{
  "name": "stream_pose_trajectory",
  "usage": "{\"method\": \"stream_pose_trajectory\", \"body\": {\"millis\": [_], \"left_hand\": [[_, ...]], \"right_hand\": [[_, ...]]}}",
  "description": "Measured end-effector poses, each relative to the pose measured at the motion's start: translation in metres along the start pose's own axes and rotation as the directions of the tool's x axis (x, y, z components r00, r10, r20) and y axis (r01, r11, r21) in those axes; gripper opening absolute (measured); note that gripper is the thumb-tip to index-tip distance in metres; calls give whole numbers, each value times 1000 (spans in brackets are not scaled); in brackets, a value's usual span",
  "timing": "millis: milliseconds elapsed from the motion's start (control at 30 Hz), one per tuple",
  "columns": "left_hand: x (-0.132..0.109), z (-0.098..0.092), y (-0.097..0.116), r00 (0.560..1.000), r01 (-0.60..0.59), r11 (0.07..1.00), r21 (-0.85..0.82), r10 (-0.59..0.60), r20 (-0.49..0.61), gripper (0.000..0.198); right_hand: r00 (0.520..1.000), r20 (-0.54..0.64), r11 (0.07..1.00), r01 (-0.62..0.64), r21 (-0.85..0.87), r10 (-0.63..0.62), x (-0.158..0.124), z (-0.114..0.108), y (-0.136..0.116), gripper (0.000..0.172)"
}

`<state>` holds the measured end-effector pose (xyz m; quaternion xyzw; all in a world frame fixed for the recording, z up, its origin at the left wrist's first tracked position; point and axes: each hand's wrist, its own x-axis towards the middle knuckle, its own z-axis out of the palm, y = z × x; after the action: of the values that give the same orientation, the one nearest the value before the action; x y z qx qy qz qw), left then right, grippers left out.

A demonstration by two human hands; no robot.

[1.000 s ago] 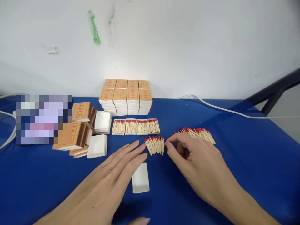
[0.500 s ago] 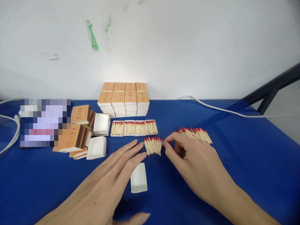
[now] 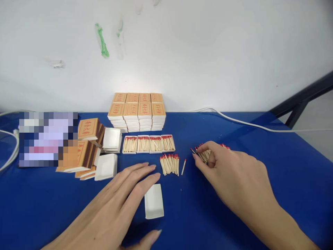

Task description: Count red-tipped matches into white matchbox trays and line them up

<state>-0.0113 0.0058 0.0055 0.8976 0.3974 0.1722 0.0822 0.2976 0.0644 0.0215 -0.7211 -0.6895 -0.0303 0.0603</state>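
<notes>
My left hand [image 3: 125,201] is open, its fingers stretched out beside an empty white matchbox tray [image 3: 154,201]. Just past its fingertips lies a small bunch of red-tipped matches [image 3: 169,164], with one single match [image 3: 183,167] apart on its right. My right hand [image 3: 226,173] is at the larger match pile [image 3: 204,155], partly covering it. Its thumb and index finger pinch a match [image 3: 193,151] whose stick looks dark at the pile's left end. Behind the bunch, several trays filled with matches [image 3: 148,143] stand in a row.
Stacked closed matchboxes [image 3: 137,111] stand against the white wall. To the left are matchbox sleeves [image 3: 88,129], stacked empty trays [image 3: 105,166] and a pixelated device [image 3: 49,139]. A white cable [image 3: 241,123] runs along the back of the blue table [image 3: 286,173].
My right hand has moved right, from the small bunch to the larger pile. A single match now lies beside the bunch. My left hand has drawn slightly back from the bunch.
</notes>
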Motion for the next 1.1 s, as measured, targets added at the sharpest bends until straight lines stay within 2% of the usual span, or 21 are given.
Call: {"method": "stream_pose_trajectory", "body": {"millis": [267, 567, 700, 1100], "left_hand": [[-1, 1, 0, 1000, -2, 1000, 16, 2, -2, 78], [1, 1, 1, 1000, 3, 1000, 21, -2, -30, 76], [-1, 2, -2, 1000, 4, 1000, 25, -3, -17, 79], [-1, 2, 0, 1000, -12, 1000, 20, 12, -13, 77]], "right_hand": [[994, -109, 992, 1, -122, -14, -6, 5, -2, 22], [996, 41, 991, -78, -108, 82, -4, -2, -13, 16], [992, 49, 986, -105, -127, 112, -5, -3, -15, 22], [997, -79, 985, -32, -168, 19, -9, 6, -8, 23]]}}
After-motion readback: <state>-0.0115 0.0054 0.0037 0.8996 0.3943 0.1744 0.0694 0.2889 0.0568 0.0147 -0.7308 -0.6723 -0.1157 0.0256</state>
